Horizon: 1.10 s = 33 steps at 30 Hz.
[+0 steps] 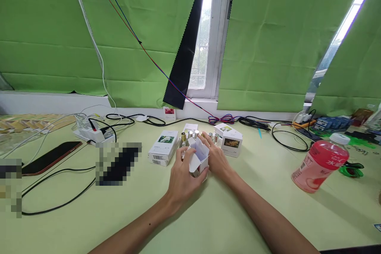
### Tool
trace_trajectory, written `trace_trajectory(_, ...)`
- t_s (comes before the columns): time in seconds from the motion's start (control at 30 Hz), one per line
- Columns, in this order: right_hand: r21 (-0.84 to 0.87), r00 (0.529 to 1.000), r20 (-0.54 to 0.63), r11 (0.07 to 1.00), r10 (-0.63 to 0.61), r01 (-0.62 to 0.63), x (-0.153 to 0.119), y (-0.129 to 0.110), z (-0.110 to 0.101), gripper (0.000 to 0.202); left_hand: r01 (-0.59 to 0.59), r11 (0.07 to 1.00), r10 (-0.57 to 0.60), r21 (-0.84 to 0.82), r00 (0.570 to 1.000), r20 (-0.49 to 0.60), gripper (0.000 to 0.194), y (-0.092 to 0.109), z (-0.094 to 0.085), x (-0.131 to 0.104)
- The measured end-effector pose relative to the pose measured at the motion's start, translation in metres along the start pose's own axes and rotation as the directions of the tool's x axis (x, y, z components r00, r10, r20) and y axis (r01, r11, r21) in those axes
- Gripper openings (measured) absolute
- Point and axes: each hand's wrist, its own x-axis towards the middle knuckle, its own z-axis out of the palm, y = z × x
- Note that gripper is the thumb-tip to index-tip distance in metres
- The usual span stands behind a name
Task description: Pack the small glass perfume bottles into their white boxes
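Observation:
My left hand (182,178) is closed around a small white carton (199,158), its top flaps up and its opening facing me. Just beyond it, my right hand (216,156) reaches in among small bottles with shiny caps. Its fingertips bend at a small gold-capped bottle (203,133); the thumb is hidden behind the carton. Another gold-capped bottle (183,137) and several silver-capped ones stand close by. Left of the hands lies a closed white box (163,147) with a flower picture. On the right is a white box (233,145) with a brown picture.
A pink drink bottle (321,164) with a white cap stands tilted in view at right. A phone (52,158), a power strip (97,133) and loose cables lie at left. More cable coils (254,123) run along the back wall, near a small box (169,113).

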Motion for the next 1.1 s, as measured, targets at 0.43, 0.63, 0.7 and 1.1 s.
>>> trace_trajectory(0.43, 0.174, 0.977, -0.164, 0.971, -0.138, 0.166, -0.009, 0.003, -0.001, 0.059, 0.114, 0.990, -0.106, 0.081, 0.989, -0.102, 0.047, -0.013, 0.001, 0.008)
trace_trajectory(0.63, 0.180, 0.959, -0.235, 0.962, -0.159, 0.204, -0.012, 0.007, -0.001, 0.047, 0.175, 0.983, -0.167, 0.054, 0.978, -0.126, 0.047, -0.017, 0.002, 0.009)
trace_trajectory(0.7, 0.171, 0.949, -0.268, 0.961, -0.165, 0.215, -0.013, 0.008, 0.000, 0.044, 0.182, 0.982, -0.175, 0.049, 0.976, -0.127, 0.046, -0.018, 0.003, 0.009)
trace_trajectory(1.1, 0.123, 0.908, -0.397, 0.972, -0.136, 0.199, -0.018, 0.012, -0.005, 0.034, 0.154, 0.988, -0.151, 0.027, 0.985, -0.088, 0.048, -0.020, 0.004, 0.007)
